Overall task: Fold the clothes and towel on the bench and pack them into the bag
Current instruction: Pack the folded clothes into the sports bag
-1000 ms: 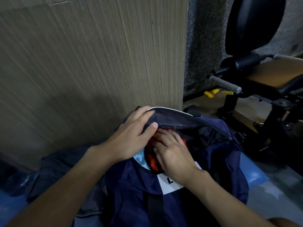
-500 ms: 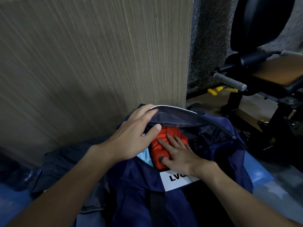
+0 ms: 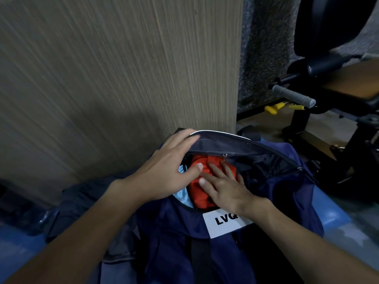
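A navy duffel bag (image 3: 168, 238) with a white "LVQ" label stands open on the blue bench (image 3: 332, 218). An orange folded garment (image 3: 200, 193) lies inside its mouth, beside a light blue piece of cloth (image 3: 183, 198). My left hand (image 3: 166, 171) holds the bag's upper flap (image 3: 221, 143) back, fingers over its edge and thumb inside the opening. My right hand (image 3: 227, 187) lies flat on the orange garment, fingers straight, pressing it down into the bag.
A wood-grain panel (image 3: 114, 74) rises right behind the bag. A dark grey garment (image 3: 82, 203) lies on the bench to the left of the bag. A black weight bench (image 3: 348, 85) with a grey handle (image 3: 293, 96) stands at the right.
My right hand has gone from digging among the clothes to lying flat on the orange garment. My left hand has kept hold of the flap. The camera has drifted slightly.
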